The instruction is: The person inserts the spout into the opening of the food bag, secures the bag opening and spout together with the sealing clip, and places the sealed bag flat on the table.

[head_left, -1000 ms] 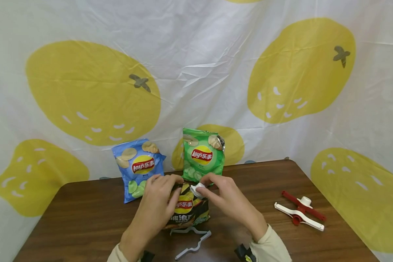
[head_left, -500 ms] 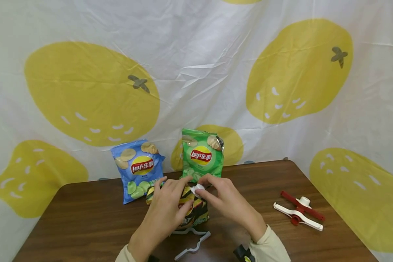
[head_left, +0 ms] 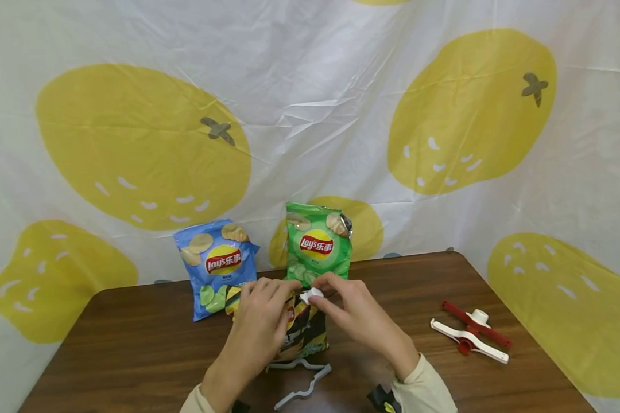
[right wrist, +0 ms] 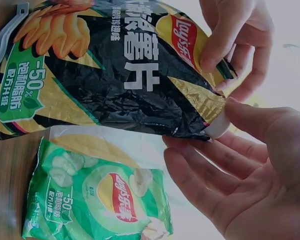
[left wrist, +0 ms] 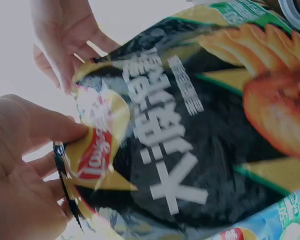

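Note:
A black and gold Lay's chip bag [head_left: 312, 335] stands upright in the middle of the table, between both hands. My left hand [head_left: 260, 321] pinches its top edge, the thumb on the printed front and the fingers behind it, as the left wrist view shows. At the bag's top right corner, my right hand [head_left: 361, 315] holds a small white plastic piece [right wrist: 220, 125] between thumb and fingers. That piece sits right against the corner of the bag; its far side is hidden by the fingers.
Behind stand a blue chip bag [head_left: 222, 269] and a green chip bag [head_left: 317, 246], near the cloth backdrop [head_left: 299, 74]. An unfolded grey clip [head_left: 302, 394] lies in front. To the right, a red clip [head_left: 460, 312] and a white clip [head_left: 488, 349] lie crossed on the table [head_left: 398, 292].
My left hand has shifted right along the top of the black bag, uncovering its upper left corner. My right hand keeps the white piece in nearly the same spot.

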Demonstrator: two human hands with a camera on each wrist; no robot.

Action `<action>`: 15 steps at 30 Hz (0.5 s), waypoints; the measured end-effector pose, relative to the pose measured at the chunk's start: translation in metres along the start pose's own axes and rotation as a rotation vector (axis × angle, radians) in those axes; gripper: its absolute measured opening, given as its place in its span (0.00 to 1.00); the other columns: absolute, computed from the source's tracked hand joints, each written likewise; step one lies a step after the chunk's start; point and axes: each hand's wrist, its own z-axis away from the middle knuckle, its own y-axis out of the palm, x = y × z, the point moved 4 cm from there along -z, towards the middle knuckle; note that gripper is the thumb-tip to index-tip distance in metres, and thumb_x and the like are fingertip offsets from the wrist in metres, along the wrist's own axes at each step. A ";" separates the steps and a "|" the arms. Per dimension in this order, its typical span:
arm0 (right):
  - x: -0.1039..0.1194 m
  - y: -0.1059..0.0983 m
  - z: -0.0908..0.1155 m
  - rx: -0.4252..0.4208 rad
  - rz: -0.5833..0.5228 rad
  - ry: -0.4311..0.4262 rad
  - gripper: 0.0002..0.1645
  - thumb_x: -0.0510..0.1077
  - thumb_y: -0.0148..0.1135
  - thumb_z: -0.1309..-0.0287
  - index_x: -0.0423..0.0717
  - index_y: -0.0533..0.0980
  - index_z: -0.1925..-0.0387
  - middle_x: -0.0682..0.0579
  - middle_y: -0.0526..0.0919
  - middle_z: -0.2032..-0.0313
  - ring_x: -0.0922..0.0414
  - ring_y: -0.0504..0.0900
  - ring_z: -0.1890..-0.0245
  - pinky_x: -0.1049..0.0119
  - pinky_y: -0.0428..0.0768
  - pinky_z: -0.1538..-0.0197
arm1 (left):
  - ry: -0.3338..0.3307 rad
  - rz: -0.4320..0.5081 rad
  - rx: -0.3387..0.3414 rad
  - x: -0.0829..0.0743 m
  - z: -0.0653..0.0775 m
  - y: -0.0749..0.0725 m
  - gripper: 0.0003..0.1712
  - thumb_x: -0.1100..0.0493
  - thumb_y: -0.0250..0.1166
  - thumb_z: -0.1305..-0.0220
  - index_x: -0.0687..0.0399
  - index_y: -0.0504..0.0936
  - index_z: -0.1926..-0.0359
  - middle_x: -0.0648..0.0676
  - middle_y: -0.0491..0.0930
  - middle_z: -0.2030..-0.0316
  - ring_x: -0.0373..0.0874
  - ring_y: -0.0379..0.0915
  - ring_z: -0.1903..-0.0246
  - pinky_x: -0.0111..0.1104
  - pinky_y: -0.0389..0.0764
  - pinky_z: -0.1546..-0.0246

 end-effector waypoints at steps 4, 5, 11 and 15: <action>-0.001 0.001 -0.001 -0.002 -0.010 0.003 0.09 0.46 0.61 0.31 0.47 0.78 0.54 0.54 0.87 0.61 0.62 0.85 0.60 0.66 0.83 0.60 | 0.006 0.005 0.026 -0.001 0.001 0.002 0.23 0.71 0.68 0.45 0.51 0.83 0.49 0.49 0.84 0.59 0.46 0.74 0.58 0.43 0.67 0.55; -0.001 0.001 0.000 -0.002 -0.012 0.003 0.09 0.46 0.61 0.31 0.47 0.78 0.54 0.54 0.87 0.61 0.62 0.85 0.60 0.65 0.83 0.60 | 0.007 0.008 0.029 -0.001 0.001 0.003 0.22 0.69 0.70 0.45 0.51 0.82 0.48 0.49 0.84 0.59 0.46 0.74 0.58 0.43 0.66 0.56; -0.001 0.001 0.000 0.007 -0.002 -0.009 0.09 0.45 0.59 0.30 0.47 0.77 0.54 0.54 0.88 0.60 0.63 0.85 0.60 0.66 0.83 0.59 | 0.009 0.003 0.057 -0.001 0.003 0.006 0.31 0.49 0.77 0.47 0.50 0.79 0.43 0.50 0.83 0.56 0.45 0.71 0.61 0.44 0.64 0.57; 0.000 0.001 0.000 0.020 -0.009 -0.027 0.09 0.45 0.60 0.30 0.46 0.77 0.53 0.52 0.88 0.60 0.62 0.85 0.60 0.64 0.83 0.59 | -0.016 0.018 0.078 -0.001 0.003 0.008 0.31 0.51 0.78 0.47 0.50 0.79 0.42 0.47 0.83 0.57 0.44 0.71 0.61 0.44 0.64 0.57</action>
